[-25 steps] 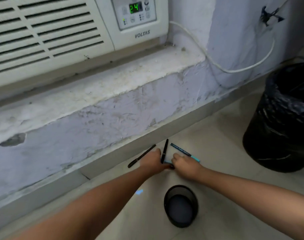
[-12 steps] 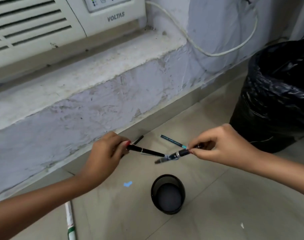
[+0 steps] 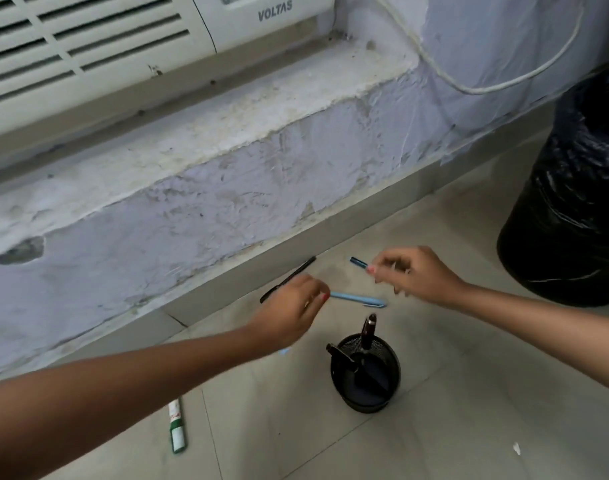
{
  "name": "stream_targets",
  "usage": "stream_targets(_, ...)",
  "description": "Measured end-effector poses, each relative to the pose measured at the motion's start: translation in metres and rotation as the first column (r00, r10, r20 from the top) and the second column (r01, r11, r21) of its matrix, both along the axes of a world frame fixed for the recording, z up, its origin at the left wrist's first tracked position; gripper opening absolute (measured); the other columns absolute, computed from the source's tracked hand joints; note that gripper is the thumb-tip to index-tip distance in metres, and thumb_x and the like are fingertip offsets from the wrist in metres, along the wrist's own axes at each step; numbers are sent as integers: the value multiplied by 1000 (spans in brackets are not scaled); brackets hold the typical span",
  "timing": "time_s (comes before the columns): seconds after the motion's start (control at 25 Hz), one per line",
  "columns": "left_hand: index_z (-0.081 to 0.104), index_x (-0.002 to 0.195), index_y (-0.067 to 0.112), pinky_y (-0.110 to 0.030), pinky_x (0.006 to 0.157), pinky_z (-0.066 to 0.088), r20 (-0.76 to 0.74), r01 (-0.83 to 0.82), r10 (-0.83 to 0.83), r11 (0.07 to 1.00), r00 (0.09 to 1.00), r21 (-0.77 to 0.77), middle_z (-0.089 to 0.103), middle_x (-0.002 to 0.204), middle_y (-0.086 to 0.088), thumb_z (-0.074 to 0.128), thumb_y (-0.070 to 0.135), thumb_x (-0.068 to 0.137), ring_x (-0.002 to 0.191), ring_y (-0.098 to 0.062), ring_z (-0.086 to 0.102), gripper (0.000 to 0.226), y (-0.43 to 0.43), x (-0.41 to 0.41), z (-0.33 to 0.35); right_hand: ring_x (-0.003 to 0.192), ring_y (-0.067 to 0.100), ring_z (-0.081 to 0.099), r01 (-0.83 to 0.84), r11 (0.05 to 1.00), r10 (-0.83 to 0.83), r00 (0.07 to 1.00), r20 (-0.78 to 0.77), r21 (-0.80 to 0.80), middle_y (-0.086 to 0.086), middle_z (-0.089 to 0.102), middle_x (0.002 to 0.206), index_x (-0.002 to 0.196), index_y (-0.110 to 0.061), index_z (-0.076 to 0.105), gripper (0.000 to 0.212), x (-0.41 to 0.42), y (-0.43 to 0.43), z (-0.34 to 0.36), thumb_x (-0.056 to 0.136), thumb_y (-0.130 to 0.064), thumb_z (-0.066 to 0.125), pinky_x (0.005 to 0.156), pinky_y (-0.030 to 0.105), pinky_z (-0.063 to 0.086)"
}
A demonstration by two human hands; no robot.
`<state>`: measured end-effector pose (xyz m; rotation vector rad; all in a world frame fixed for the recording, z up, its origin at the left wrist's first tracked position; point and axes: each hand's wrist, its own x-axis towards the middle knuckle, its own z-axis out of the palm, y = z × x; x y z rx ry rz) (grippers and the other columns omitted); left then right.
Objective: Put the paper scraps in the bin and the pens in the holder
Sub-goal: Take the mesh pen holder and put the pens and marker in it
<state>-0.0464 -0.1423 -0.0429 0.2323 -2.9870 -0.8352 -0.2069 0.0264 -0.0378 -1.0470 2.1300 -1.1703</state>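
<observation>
A black mesh holder (image 3: 365, 403) stands on the floor tiles with two dark pens (image 3: 368, 332) leaning inside it. Just beyond it, my left hand (image 3: 292, 315) pinches one end of a light blue pen (image 3: 360, 299) that lies low over the floor. My right hand (image 3: 419, 277) pinches a dark blue pen (image 3: 358, 261) by its end. A black pen (image 3: 291, 277) lies along the skirting, partly hidden behind my left hand. The black-lined bin (image 3: 570, 209) stands at the right. A white paper scrap (image 3: 517, 448) lies at the lower right.
A green-and-white marker (image 3: 177, 427) lies on the floor at the lower left. A small blue scrap (image 3: 284, 350) peeks out under my left wrist. A window air conditioner (image 3: 88, 46) sits on the ledge above, with a white cable (image 3: 469, 86) hanging along the wall.
The two dark pens that my hands held over the holder now stand in it. Both hands have moved back toward the wall and closed on the two blue pens.
</observation>
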Motion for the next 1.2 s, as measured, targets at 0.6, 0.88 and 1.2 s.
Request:
stream_targets(0.6, 45, 93, 18, -42, 74, 49, 109, -101, 70, 944, 992, 314, 60, 91, -12, 52, 7, 90, 78, -25, 58, 14, 15, -49, -6, 57, 12, 69, -97, 921, 186, 961, -206, 378, 1, 73, 67, 80, -11, 73, 13, -20, 36, 13, 72, -11, 62, 59, 22, 52)
stream_targets(0.88, 53, 95, 25, -34, 77, 55, -40, -68, 127, 744, 991, 665, 62, 85, -4, 64, 10, 78, 80, -14, 66, 25, 37, 32, 38, 60, 4, 62, -382, 897, 435, 854, -286, 224, -5, 73, 72, 78, -24, 71, 17, 38, 47, 78, 71, -36, 62, 57, 27, 52)
stream_targets(1.2, 53, 99, 35, -20, 81, 44, 18, -139, 144, 906, 989, 399, 60, 100, 31, 56, 41, 72, 96, -1, 56, 28, -33, 46, 10, 60, 14, 55, -256, 963, 268, 911, -314, 81, 12, 66, 70, 77, -7, 64, 38, 19, -52, 23, 86, -40, 50, 58, 34, 42)
